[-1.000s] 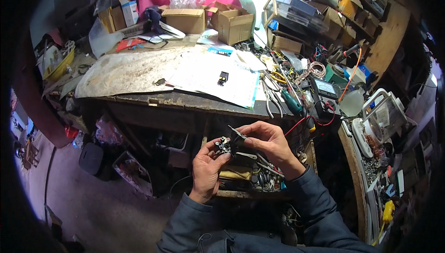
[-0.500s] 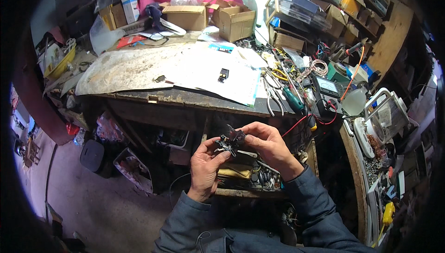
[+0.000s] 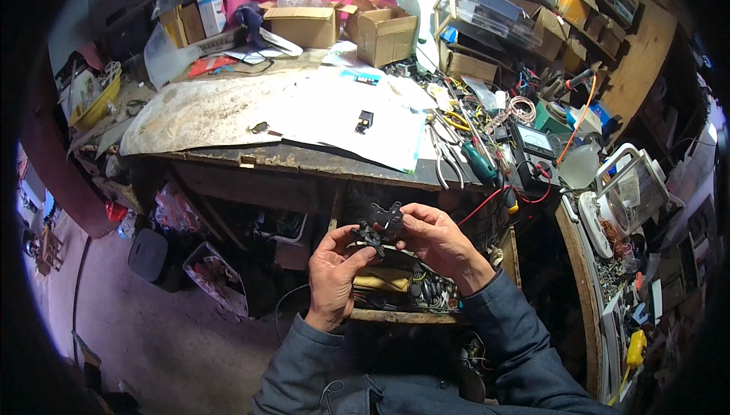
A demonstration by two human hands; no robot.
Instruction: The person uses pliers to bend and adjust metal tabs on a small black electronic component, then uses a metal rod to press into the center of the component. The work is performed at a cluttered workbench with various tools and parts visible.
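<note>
My left hand (image 3: 334, 272) is closed on a small dark mechanical part (image 3: 368, 238), gripping it between thumb and fingers. A thin dark plate (image 3: 386, 217) with an irregular, lobed outline is pinched in my right hand (image 3: 439, 238), just above and to the right of that part. The two pieces are close together, and whether their edges touch is hard to tell. Both hands are held over an open drawer (image 3: 407, 316) in front of the bench. On the white sheet of the bench lies a small black component (image 3: 365, 121) with light-coloured faces.
Pliers (image 3: 449, 158), a green-handled screwdriver (image 3: 479, 162) and an analog multimeter (image 3: 534, 141) with a red lead crowd the bench's right. Cardboard boxes (image 3: 386, 38) stand at the back. A glass jug (image 3: 627, 194) is on the right-hand surface. A dark bin (image 3: 148, 254) stands on the floor.
The thin plate has come away from the dark part, and a gap now shows between much of them. My right hand has shifted slightly right; my left hand has hardly moved.
</note>
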